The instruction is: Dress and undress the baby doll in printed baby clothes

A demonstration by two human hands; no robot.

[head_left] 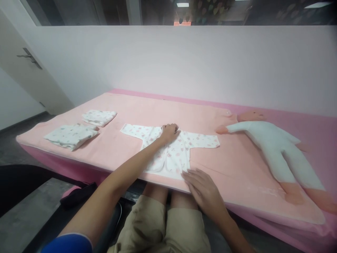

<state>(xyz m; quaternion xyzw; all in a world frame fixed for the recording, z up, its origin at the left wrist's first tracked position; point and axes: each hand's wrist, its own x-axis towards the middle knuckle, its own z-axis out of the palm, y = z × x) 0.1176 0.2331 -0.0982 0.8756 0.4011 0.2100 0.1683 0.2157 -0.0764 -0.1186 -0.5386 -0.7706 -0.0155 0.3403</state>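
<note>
A small white baby shirt (181,147) with a pink print lies spread flat on the pink mat (237,165), sleeves out to both sides. My left hand (169,132) reaches far forward and rests at the shirt's collar, fingers curled on the fabric. At the shirt's lower right hem, near the mat's front edge, my right hand (203,186) lies flat with its fingers stretched out.
Two folded patterned garments (71,135) (99,117) sit at the mat's left end. A baby doll in a pale suit (276,147) lies on its back at the right. A white wall stands behind the mat. A dark chair part (79,195) is beside my left knee.
</note>
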